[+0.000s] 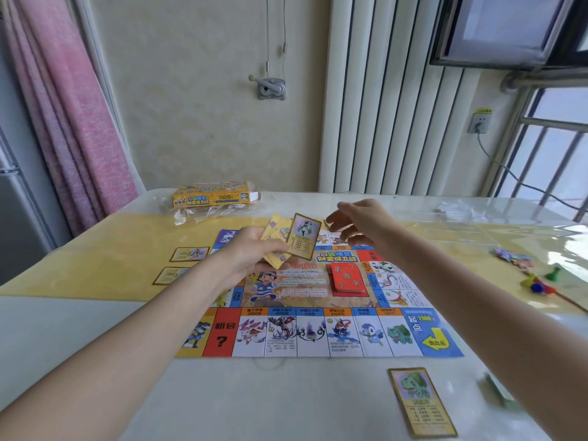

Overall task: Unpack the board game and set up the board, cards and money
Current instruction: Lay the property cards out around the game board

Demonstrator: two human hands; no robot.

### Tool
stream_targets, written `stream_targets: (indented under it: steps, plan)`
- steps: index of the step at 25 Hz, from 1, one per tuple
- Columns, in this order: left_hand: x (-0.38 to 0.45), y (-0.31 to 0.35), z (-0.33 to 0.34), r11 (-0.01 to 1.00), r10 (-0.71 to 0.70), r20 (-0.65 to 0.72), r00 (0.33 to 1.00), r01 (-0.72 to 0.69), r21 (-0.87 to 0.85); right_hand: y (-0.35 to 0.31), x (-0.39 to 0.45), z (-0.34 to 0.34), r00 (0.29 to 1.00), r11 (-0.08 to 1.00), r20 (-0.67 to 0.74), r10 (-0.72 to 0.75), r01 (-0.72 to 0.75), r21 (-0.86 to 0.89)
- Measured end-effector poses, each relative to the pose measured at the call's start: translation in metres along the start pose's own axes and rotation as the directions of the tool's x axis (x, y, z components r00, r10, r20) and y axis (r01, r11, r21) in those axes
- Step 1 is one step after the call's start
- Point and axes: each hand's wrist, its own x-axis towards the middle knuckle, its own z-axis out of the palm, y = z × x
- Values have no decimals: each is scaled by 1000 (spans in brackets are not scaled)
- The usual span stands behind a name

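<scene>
Already the board (318,313) lies unfolded with red cards (346,278) stacked, while the left hand (251,253) pinches undealt property cards (292,240) and the right hand (359,224) hovers spread; money seemingly remains.

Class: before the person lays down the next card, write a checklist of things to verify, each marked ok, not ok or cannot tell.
1. Board lies unfolded, flat on the table: ok.
2. Left hand has a grip on the fanned cards: ok.
3. Right hand is free to take one: ok, fingers relaxed, holding nothing.
4. Red deck sits on the board's centre: ok.
5. Dealt cards lie off the board: ok, two at left, one near.
6. Money is laid out: cannot tell.
</scene>
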Motion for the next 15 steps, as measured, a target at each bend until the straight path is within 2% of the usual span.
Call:
stream_targets:
  steps: [6,9,12,15]
  plan:
    - [-4,4,-3,1000,-9,10,1000,9,3,8,0,6,989,993,98,-109,106,43]
    - [-7,2,-8,1000,-8,3,1000,8,18,4,-2,5,980,991,158,-119,107,80]
    - [-9,0,-7,999,14,-29,999,-13,41,1,-6,4,969,990,203,-141,141,11]
    - [-10,3,8,997,67,-26,997,-68,-33,-2,-6,-3,973,992,197,-120,112,53]
